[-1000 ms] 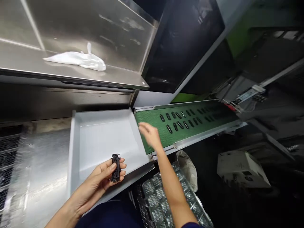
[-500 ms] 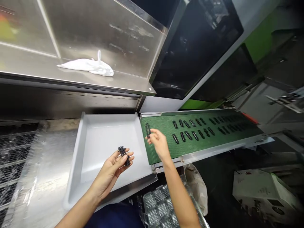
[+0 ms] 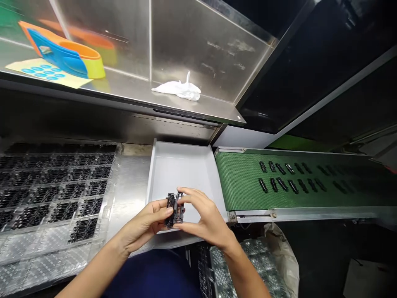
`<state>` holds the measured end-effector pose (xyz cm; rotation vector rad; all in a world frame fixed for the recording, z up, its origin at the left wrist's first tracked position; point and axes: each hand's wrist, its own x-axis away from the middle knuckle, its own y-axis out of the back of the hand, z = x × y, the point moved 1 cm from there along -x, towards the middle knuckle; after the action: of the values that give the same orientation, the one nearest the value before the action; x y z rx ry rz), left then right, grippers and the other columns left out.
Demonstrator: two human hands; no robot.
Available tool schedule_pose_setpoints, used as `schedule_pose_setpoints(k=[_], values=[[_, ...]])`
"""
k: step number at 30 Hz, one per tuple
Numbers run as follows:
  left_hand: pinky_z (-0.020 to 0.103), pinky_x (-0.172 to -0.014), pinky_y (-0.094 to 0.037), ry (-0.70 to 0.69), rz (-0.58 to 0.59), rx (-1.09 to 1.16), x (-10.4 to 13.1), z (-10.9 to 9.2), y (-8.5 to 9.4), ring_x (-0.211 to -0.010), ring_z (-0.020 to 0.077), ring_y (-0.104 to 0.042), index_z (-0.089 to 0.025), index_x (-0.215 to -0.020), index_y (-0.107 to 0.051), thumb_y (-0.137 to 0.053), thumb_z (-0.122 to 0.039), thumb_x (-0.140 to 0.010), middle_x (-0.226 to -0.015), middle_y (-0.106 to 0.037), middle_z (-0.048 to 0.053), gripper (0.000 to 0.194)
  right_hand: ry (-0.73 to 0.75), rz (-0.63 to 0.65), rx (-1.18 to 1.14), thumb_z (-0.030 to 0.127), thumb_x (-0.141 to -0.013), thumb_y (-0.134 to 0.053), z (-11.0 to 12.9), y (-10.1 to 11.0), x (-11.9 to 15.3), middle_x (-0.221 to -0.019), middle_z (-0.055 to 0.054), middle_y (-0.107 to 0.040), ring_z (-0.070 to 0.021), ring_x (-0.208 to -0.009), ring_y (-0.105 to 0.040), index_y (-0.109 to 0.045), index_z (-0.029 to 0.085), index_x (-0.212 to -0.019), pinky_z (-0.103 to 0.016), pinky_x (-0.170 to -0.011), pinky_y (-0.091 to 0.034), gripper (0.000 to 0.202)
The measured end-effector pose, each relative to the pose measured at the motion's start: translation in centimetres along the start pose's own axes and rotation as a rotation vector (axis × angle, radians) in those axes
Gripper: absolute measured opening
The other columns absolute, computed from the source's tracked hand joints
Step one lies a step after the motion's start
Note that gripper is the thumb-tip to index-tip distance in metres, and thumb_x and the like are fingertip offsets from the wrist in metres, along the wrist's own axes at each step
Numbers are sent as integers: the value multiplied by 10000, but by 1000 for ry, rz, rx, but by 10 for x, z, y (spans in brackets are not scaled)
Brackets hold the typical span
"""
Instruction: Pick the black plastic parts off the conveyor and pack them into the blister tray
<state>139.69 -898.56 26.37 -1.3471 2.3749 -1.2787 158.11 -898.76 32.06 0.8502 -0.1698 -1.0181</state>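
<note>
Over the near part of a white plastic bin (image 3: 182, 174), my two hands meet around small black plastic parts. My left hand (image 3: 149, 219) is closed on a black plastic part (image 3: 170, 207), thumb on its near face. Right beside it, my right hand (image 3: 201, 213) grips a second black plastic part (image 3: 180, 209) between fingers and thumb. The two parts stand side by side, close together; whether they touch, I cannot tell. More black parts (image 3: 281, 185) lie in two rows on a green conveyor belt (image 3: 238, 178) to the right.
At left, a clear plastic tray (image 3: 58, 231) holds rows of black parts. A steel shelf (image 3: 130, 93) above carries a white cloth (image 3: 182, 90), an orange, blue and yellow tape dispenser (image 3: 71, 54) and a sticker sheet (image 3: 46, 72). Clear trays (image 3: 251, 265) sit below the belt.
My right hand has come from the belt's near end to my left hand, bringing a black part. The view has swung left, showing the filled tray and the tape dispenser.
</note>
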Motion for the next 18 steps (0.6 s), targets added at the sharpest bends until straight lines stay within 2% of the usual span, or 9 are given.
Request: schedule_pose_setpoints(k=[4,8,11,14,16,18], values=[[266,-759,-530,14,14,142,16,-1,4,-864,188,-661,-209,-981,-756,-841,-313,-704,-945,-739,60,308,-71,-109,-390,276,-724,-828,8,-25,1,-1415,-61,-521,-212,-1373,-424,-471,305,-1322,-398,-1167,-328,696],[249,-720,-530,32,29,197,24,1,4,-915,209,-674,-198,-953,-758,-861,-291,-678,-987,-736,66,308,-136,-121,-617,317,-680,-859,8,-44,6,-1437,-61,-495,-237,-1417,-355,-460,326,-1331,-465,-1192,-275,763],[237,-697,-527,36,42,177,24,2,2,-911,213,-672,-180,-960,-763,-867,-278,-670,-961,-730,73,324,-169,-144,-628,351,-673,-860,8,-48,10,-1442,-71,-485,-247,-1405,-373,-455,321,-1327,-489,-1190,-271,770],[218,-687,-522,44,45,142,16,3,-4,-903,205,-664,-171,-956,-769,-875,-284,-658,-940,-728,75,336,-185,-187,-574,324,-685,-853,10,-46,16,-1430,-63,-497,-228,-1386,-402,-459,325,-1325,-457,-1179,-295,752],[219,-696,-532,73,31,135,7,7,-10,-880,198,-665,-181,-943,-773,-883,-305,-642,-929,-733,67,343,-167,-199,-536,312,-683,-853,6,-38,21,-1425,-58,-507,-215,-1379,-413,-453,321,-1340,-427,-1174,-307,770],[230,-718,-548,110,10,127,-5,11,-16,-837,186,-670,-189,-928,-775,-892,-314,-627,-907,-738,58,347,-174,-169,-422,331,-638,-874,-12,-19,27,-1395,-58,-544,-216,-1334,-472,-481,297,-1339,-386,-1134,-372,804]])
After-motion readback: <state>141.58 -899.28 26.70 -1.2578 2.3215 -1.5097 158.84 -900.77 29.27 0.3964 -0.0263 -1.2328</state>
